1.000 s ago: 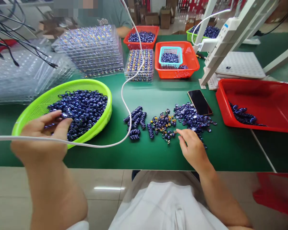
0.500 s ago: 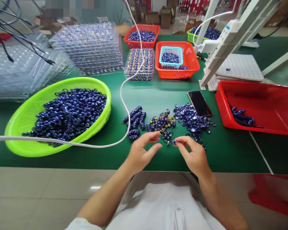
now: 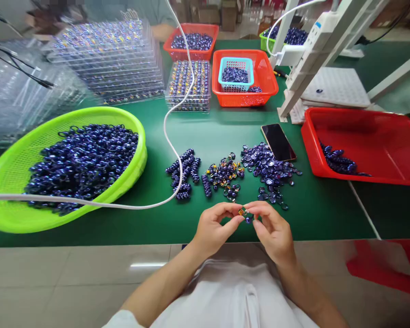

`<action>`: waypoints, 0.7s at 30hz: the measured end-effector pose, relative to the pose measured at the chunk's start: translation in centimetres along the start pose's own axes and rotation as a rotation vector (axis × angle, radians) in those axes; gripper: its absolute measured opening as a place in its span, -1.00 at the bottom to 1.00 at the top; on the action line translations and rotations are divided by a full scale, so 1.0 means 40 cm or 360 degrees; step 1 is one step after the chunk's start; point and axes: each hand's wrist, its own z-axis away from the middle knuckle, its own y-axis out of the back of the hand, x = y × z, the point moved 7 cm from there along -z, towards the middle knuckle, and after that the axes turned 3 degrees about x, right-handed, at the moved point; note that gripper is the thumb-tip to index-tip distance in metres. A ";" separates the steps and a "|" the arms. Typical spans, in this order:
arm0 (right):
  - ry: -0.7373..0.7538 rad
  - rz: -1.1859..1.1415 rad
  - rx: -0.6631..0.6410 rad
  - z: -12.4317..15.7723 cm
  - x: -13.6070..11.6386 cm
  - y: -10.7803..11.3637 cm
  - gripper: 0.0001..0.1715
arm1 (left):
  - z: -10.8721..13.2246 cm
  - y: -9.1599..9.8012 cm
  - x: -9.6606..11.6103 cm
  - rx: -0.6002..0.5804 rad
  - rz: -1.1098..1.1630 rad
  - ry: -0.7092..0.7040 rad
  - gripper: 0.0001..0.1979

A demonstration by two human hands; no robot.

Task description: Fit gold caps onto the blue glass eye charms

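My left hand (image 3: pixel 213 230) and my right hand (image 3: pixel 275 232) meet near the table's front edge, fingertips pinched. Between them is a small part with an orange-yellow face (image 3: pixel 241 212), in my left fingertips, and a shiny dark-blue ring-like piece (image 3: pixel 248 220) at my right fingertips. Whether the two are joined I cannot tell. Just beyond the hands lies a loose pile of blue-and-yellow ring-like parts (image 3: pixel 225 172). To its left are coiled rows of stacked dark-blue rings (image 3: pixel 186 166); to its right, a heap of flat dark-blue caps (image 3: pixel 269 168).
A green basket (image 3: pixel 141 157) of dark-blue rings stands left, with a white cable (image 3: pixel 150 206) crossing before it. Behind are stacked clear trays (image 3: pixel 140 68) and an orange basket (image 3: pixel 273 86). A phone (image 3: pixel 279 142) and a red tray (image 3: pixel 389 155) lie right. A person sits opposite.
My left hand has moved right and toward me, closing its fingers on a small part. My right hand has drawn slightly nearer me, and the hands now meet. The view has shifted a little.
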 end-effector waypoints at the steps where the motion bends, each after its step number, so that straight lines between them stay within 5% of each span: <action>1: -0.0033 0.0018 -0.0020 -0.002 -0.002 0.003 -0.74 | 0.002 0.000 0.024 -0.0017 -0.0160 -0.0201 -0.84; 4: -0.0110 0.0171 -0.0113 -0.014 -0.015 0.001 -0.78 | 0.016 -0.015 0.079 -0.0105 -0.0462 -0.0701 -0.78; 7: -0.0214 0.0335 -0.0209 -0.022 -0.014 -0.010 -0.82 | 0.027 -0.024 0.098 -0.0127 -0.0551 -0.0917 -0.72; 15: -0.0426 0.0131 -0.0127 0.003 0.036 -0.016 -0.88 | 0.036 -0.009 0.075 0.0006 -0.0541 -0.0821 -0.75; 21: -0.0475 0.0185 -0.0247 0.009 0.027 -0.026 -0.88 | 0.061 -0.009 0.071 -0.0090 -0.0516 -0.1021 -0.62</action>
